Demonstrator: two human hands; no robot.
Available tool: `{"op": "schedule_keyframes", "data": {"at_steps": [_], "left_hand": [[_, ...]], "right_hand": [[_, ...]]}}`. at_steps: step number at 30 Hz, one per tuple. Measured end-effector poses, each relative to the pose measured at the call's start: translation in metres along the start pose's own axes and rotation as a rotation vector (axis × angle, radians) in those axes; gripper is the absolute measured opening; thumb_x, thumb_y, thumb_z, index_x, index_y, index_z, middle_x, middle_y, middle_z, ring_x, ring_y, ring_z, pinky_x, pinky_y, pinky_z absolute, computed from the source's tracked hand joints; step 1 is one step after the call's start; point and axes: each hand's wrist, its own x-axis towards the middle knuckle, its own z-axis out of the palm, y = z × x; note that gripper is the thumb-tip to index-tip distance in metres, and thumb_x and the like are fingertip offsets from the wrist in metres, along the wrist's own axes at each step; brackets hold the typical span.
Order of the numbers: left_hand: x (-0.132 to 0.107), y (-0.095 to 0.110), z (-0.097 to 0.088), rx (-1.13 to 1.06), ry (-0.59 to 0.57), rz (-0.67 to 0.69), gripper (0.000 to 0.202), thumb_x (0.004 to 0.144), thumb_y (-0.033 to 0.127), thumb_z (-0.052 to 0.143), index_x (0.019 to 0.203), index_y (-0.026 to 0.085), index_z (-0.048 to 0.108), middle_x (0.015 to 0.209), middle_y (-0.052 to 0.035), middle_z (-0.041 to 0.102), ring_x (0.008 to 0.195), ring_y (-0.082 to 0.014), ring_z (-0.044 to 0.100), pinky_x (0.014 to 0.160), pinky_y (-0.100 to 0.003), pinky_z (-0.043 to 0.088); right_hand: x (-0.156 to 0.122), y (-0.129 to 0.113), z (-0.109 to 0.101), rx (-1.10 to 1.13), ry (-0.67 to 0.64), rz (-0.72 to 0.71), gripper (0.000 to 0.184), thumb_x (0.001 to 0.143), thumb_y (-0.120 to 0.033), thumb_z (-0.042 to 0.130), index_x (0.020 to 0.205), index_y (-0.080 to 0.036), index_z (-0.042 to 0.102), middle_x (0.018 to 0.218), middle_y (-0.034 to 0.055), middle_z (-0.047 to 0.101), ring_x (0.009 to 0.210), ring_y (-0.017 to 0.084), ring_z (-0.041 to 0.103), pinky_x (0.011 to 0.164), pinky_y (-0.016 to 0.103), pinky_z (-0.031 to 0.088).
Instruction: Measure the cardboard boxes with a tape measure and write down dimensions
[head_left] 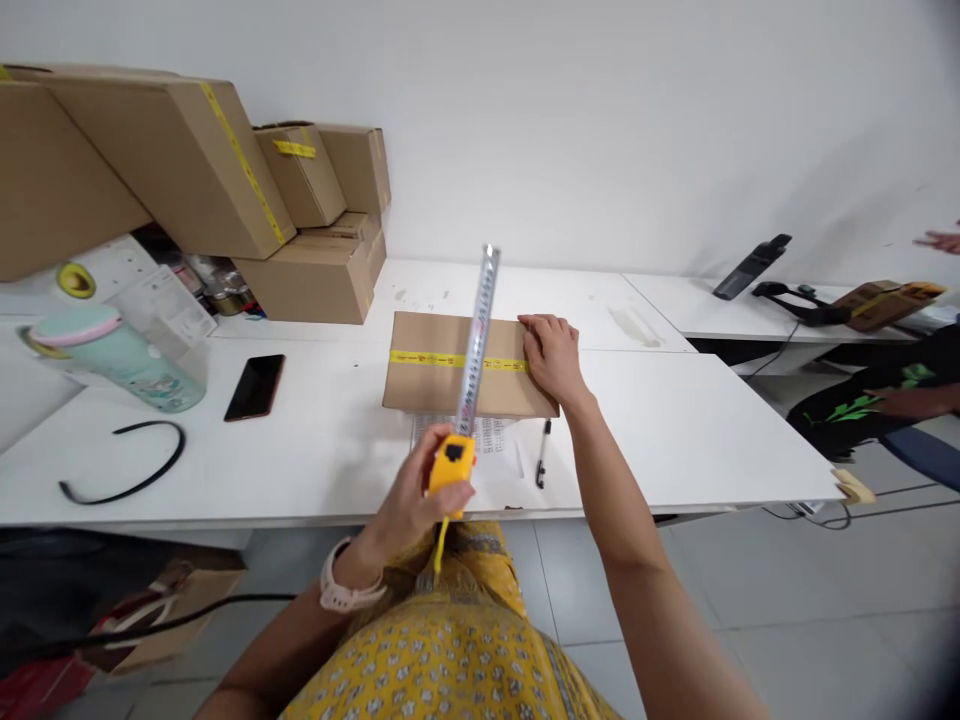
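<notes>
My left hand (pixel 409 495) grips a yellow tape measure (pixel 452 470) near the table's front edge. Its silver blade is drawn out and slants up and away, passing in front of a cardboard box (pixel 427 385) banded with yellow printed tape. Whether the blade touches the box I cannot tell. My right hand (pixel 553 355) lies over the box's right end, fingers stretched across its top. A printed sheet (pixel 491 440) lies partly hidden under the box's near side. Right of the sheet, a black-and-white pen (pixel 543 455) rests on the table.
On the left are a dark phone (pixel 255 388), a mint bottle (pixel 124 360), a curved black strip (pixel 180 450) and stacked cardboard boxes (pixel 307 280). Another person's sleeve (pixel 862 395) shows at right, near a black bottle (pixel 752 267) on the adjoining table (pixel 679 310).
</notes>
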Motion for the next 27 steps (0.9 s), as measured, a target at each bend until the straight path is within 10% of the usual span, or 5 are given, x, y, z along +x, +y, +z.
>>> {"op": "schedule_keyframes", "data": {"at_steps": [5, 14, 27], "left_hand": [[-0.019, -0.035, 0.021, -0.117, -0.039, -0.153, 0.054, 0.085, 0.051, 0.075, 0.125, 0.027, 0.048, 0.118, -0.0075, 0.062, 0.076, -0.0171, 0.069, 0.055, -0.026, 0.056], [-0.020, -0.031, 0.033, -0.118, -0.020, -0.207, 0.055, 0.081, 0.054, 0.077, 0.119, 0.026, 0.050, 0.119, -0.0072, 0.060, 0.076, -0.0166, 0.071, 0.056, -0.026, 0.056], [-0.020, -0.043, 0.002, -0.133, -0.045, -0.211, 0.058, 0.078, 0.052, 0.079, 0.122, 0.027, 0.052, 0.120, -0.0092, 0.063, 0.075, -0.0166, 0.070, 0.054, -0.023, 0.055]], "right_hand": [[0.002, -0.003, 0.000, -0.052, -0.001, -0.049, 0.037, 0.098, -0.022, 0.033, 0.121, -0.022, 0.061, 0.124, 0.0108, 0.067, 0.113, 0.027, 0.056, 0.107, 0.049, 0.033], [0.001, -0.010, -0.003, -0.218, -0.069, -0.080, 0.058, 0.098, -0.018, 0.030, 0.148, -0.036, 0.052, 0.118, 0.0106, 0.059, 0.107, 0.030, 0.050, 0.100, 0.054, 0.033], [-0.001, -0.005, 0.000, -0.178, -0.072, -0.088, 0.050, 0.102, -0.030, 0.032, 0.143, -0.042, 0.058, 0.119, 0.0105, 0.054, 0.110, 0.032, 0.045, 0.097, 0.056, 0.035]]}}
